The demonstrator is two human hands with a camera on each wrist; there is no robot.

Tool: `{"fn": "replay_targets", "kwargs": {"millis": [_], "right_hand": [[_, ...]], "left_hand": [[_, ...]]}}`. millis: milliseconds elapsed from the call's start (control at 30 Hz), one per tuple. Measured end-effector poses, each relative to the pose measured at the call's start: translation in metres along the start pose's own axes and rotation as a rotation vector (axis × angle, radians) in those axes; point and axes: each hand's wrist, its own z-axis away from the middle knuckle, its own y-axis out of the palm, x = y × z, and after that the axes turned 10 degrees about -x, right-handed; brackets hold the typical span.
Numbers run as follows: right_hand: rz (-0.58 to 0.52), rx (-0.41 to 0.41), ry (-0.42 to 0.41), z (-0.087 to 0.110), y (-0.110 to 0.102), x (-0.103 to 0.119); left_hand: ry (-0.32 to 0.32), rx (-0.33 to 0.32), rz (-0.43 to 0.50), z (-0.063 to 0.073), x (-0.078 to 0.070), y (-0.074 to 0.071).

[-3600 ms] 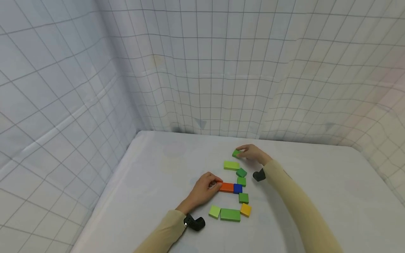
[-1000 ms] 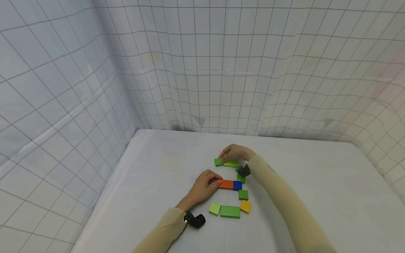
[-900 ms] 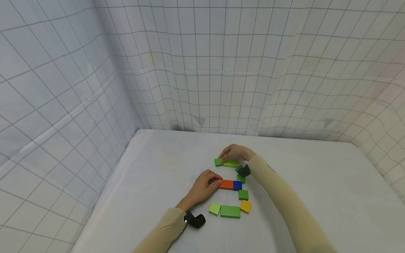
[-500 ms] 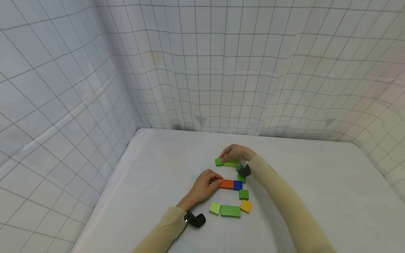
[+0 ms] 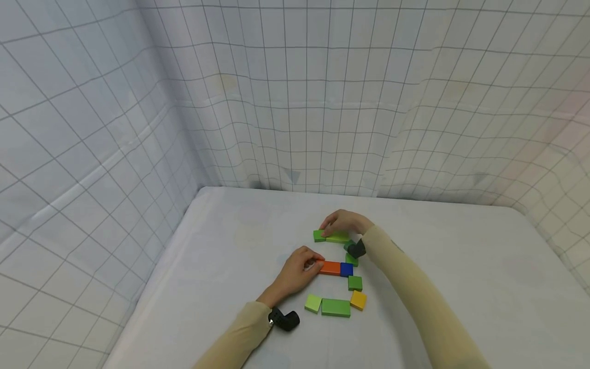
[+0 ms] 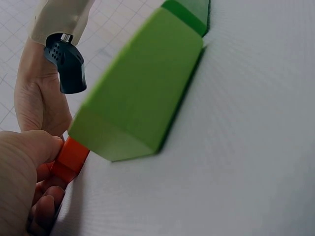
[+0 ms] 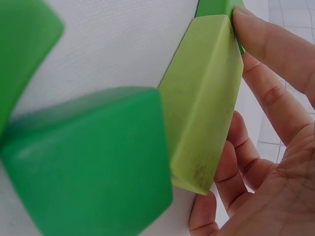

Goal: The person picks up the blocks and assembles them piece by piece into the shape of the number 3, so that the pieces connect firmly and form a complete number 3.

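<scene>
My left hand point(image 5: 295, 271) pinches the left end of an orange-red block point(image 5: 331, 268), thumb on one side and fingers on the other; the left wrist view shows this grip too. A blue block point(image 5: 346, 269) adjoins its right end. Farther back, my right hand point(image 5: 343, 222) holds a small green block point(image 5: 318, 236) against the left end of a long lime block point(image 5: 338, 238). In the right wrist view, fingertips press the green block point(image 7: 216, 7), and the other fingers lie along the lime one. A dark green block point(image 7: 93, 167) touches the lime block's near end.
Down the right side run a green block point(image 5: 352, 260) and another green block point(image 5: 355, 283). A yellow block point(image 5: 358, 300), a long green block point(image 5: 336, 307) and a pale green block point(image 5: 313, 303) form the front row. Gridded white cloth point(image 5: 295, 102) hangs behind the white table point(image 5: 239, 236).
Since the earliest frame, my right hand has carried the small green block left and slightly nearer, to the lime block's left end. Over the last second both hands stay put.
</scene>
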Motion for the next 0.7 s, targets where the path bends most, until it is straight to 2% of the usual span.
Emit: {"fn": "replay_targets", "kwargs": {"millis": [333,567,700], "right_hand": [[0.010,0.082,-0.058,-0.002,-0.006,-0.007],[-0.033,0.095,-0.058,0.003,-0.013,-0.018],[-0.009,0.088,-0.075,0.007,-0.016,-0.026]], "left_hand": [[0.007,-0.009,0.001,0.001,0.001,-0.001],[0.027,-0.006,0.005,0.000,0.002,-0.001],[0.031,-0.006,0.004,0.000,0.001,0.000]]}}
